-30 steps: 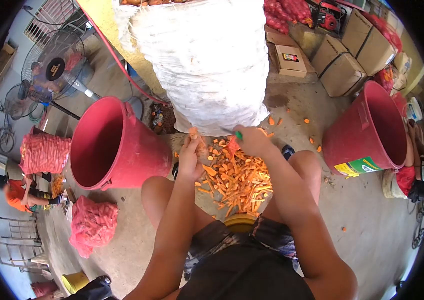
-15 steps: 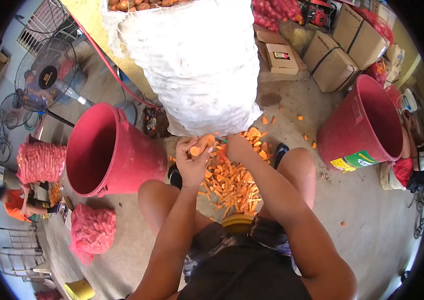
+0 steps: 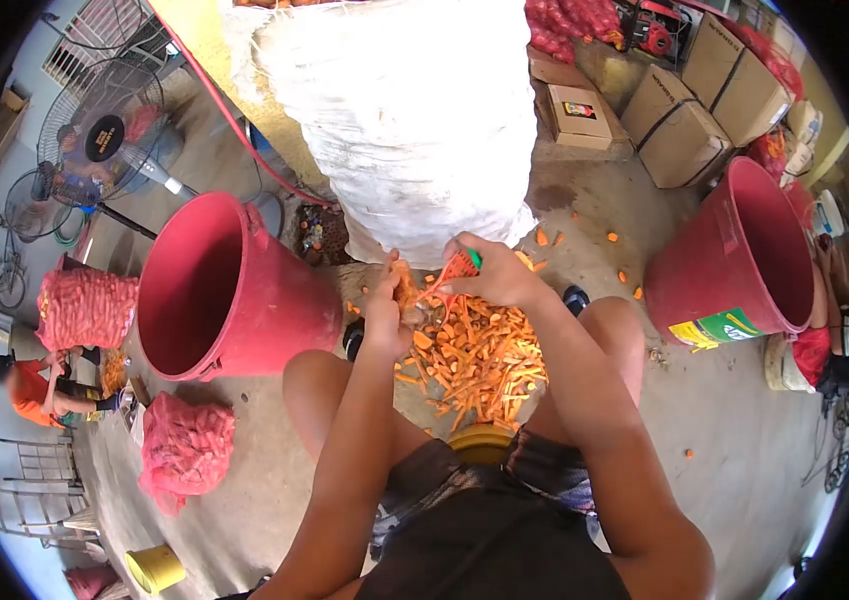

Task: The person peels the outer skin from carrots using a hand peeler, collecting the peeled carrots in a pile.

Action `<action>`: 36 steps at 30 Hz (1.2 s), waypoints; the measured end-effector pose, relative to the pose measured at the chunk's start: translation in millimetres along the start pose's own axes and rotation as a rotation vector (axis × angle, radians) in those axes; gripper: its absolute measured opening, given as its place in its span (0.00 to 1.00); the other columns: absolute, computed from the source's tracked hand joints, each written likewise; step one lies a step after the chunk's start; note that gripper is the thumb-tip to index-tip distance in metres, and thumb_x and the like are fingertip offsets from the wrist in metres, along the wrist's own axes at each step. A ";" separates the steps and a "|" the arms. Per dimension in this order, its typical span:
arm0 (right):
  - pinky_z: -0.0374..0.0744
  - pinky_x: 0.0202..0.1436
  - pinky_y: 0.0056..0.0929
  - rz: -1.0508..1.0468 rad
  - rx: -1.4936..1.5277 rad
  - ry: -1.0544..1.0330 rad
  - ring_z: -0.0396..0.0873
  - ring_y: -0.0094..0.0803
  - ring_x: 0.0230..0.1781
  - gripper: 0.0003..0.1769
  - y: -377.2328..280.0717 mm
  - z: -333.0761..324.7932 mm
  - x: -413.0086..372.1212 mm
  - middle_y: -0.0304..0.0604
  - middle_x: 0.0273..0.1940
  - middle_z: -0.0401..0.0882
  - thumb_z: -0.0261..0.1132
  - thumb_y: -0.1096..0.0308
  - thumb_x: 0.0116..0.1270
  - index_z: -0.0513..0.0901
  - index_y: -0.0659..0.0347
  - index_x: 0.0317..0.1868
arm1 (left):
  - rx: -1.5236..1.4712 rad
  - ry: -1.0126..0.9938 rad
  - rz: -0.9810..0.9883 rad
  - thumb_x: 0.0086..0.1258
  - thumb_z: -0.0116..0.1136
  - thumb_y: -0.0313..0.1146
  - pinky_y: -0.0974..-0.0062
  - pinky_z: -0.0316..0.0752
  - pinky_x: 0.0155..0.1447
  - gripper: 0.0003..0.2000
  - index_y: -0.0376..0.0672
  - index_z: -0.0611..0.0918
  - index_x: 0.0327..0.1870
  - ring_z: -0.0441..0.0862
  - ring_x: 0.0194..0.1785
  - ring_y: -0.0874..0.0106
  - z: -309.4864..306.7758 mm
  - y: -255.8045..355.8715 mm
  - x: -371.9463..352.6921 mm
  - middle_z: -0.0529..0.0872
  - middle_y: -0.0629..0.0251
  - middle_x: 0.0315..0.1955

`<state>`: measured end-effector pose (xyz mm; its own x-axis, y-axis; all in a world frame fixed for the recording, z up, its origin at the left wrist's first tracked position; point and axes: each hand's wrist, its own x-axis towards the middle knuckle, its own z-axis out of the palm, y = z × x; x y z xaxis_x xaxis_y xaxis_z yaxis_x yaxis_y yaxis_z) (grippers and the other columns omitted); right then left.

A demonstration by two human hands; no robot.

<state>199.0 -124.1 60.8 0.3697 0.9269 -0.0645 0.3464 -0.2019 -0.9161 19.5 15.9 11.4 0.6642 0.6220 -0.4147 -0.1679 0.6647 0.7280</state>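
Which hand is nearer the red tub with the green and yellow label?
Right. The right hand is over the cut orange pieces, on that tub's side but well short of it. The left hand is farther away, holding an orange chunk.

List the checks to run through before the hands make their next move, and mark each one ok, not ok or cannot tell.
1. Left hand has hold of the orange piece: ok.
2. Right hand has hold of the red tool: ok, a green part shows at the hand.
3. Left fingers out of the tool's path: cannot tell, its working end is too small and blurred.
4. Cut pieces all in the heap: not ok, several loose pieces lie apart on the floor.
5. White sack beyond the hands, not between them: ok.
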 end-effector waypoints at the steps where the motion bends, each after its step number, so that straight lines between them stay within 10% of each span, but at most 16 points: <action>1: 0.79 0.60 0.35 -0.087 -0.034 0.002 0.81 0.32 0.51 0.25 6.9 5.7 2.5 0.40 0.48 0.86 0.83 0.59 0.62 0.82 0.55 0.55 | -0.013 -0.052 -0.040 0.88 0.45 0.41 0.66 0.81 0.62 0.26 0.58 0.65 0.85 0.83 0.61 0.70 4.8 0.3 -4.8 0.80 0.71 0.67; 14: 0.82 0.58 0.33 -0.407 -0.003 -0.027 0.83 0.30 0.50 0.18 15.6 6.6 6.1 0.39 0.48 0.87 0.79 0.72 0.65 0.86 0.57 0.54 | 0.001 -0.203 -0.262 0.86 0.49 0.39 0.66 0.83 0.55 0.16 0.48 0.79 0.68 0.85 0.52 0.71 15.3 0.1 -25.2 0.86 0.68 0.52; 21: 0.81 0.36 0.26 0.082 0.245 0.165 0.78 0.19 0.36 0.17 51.6 -11.9 26.3 0.34 0.41 0.84 0.79 0.63 0.70 0.83 0.55 0.54 | 0.108 -0.240 -0.335 0.85 0.52 0.41 0.68 0.82 0.49 0.17 0.48 0.80 0.68 0.83 0.44 0.74 -3.8 4.9 -29.8 0.86 0.69 0.46; 25: 0.83 0.42 0.27 0.146 0.203 0.208 0.81 0.22 0.41 0.18 35.3 -3.4 24.1 0.36 0.40 0.84 0.79 0.64 0.70 0.83 0.57 0.55 | -0.009 -0.215 -0.343 0.86 0.50 0.42 0.68 0.81 0.47 0.16 0.46 0.81 0.65 0.84 0.43 0.72 -8.8 7.4 -27.3 0.86 0.68 0.46; 30: 0.81 0.54 0.32 -0.414 0.007 -0.015 0.82 0.30 0.48 0.20 -8.5 17.9 -2.6 0.38 0.46 0.86 0.80 0.67 0.65 0.85 0.56 0.55 | -0.016 -0.189 -0.273 0.88 0.47 0.42 0.68 0.79 0.46 0.15 0.47 0.81 0.63 0.84 0.44 0.71 -1.5 7.2 -22.4 0.87 0.69 0.45; 36: 0.84 0.50 0.31 -0.192 0.095 0.043 0.83 0.26 0.45 0.18 29.0 -1.8 16.7 0.38 0.46 0.86 0.79 0.67 0.67 0.85 0.55 0.55 | 0.081 -0.219 -0.253 0.87 0.48 0.45 0.68 0.76 0.42 0.15 0.49 0.82 0.60 0.84 0.41 0.72 1.0 1.2 -28.0 0.87 0.69 0.41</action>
<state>216.8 -115.1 33.9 0.3416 0.9308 0.1301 0.3318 0.0100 -0.9433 1.4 -1.2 24.4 0.8193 0.3325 -0.4672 0.0749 0.7458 0.6619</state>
